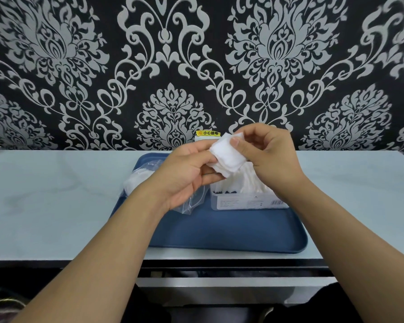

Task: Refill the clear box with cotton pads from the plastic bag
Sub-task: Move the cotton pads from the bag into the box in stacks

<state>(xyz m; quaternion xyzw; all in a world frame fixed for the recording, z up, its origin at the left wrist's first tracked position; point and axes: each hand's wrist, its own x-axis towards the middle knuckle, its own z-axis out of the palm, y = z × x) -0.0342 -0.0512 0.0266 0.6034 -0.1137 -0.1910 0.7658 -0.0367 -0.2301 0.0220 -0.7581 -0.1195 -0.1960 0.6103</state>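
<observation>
Head view: both the left hand (pixel 187 169) and right hand (pixel 269 151) pinch a small stack of square white cotton pads (pixel 228 153) above the clear plastic box (pixel 247 201), seemingly part-filled; square the edges, then lower them flat.

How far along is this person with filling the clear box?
Partly done: the clear box on the blue tray already holds white pads. In hand: the left hand and right hand together hold a small stack of cotton pads above the box. Left: placing that stack, and more pads remain in the plastic bag beside it.
</observation>
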